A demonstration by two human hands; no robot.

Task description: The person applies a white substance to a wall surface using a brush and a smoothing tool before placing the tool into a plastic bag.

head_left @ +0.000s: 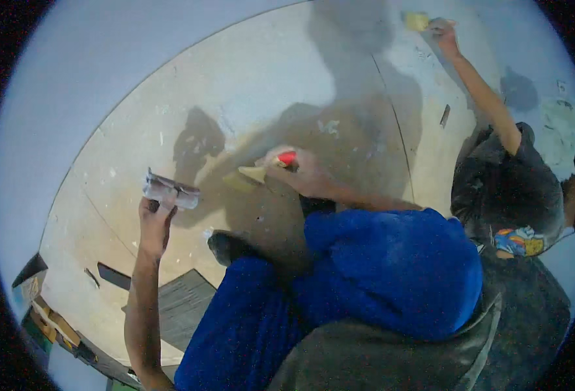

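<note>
My left hand (pixel 157 218) is raised from the lower left, its fingers closed round a whitish, partly see-through container (pixel 178 193) with a darker upper edge. In the middle, my right hand (pixel 297 171) grips a flat hand tool (pixel 253 173). The tool has a red handle end and a pale yellow flat end pointing left, close to the pale board surface (pixel 255 85). Motion blur hides its exact kind and whether it touches the surface. Blue clothing (pixel 392 267) partly covers my right forearm.
A co-worker (pixel 512 186) in dark clothing sits at the right, one hand (pixel 445 36) stretching a yellow flat piece (pixel 416 21) to the surface. Grey ribbed sheet (pixel 186 306) and a dark strip (pixel 114 276) lie left of my legs. A cardboard box (pixel 56 322) stands lower left.
</note>
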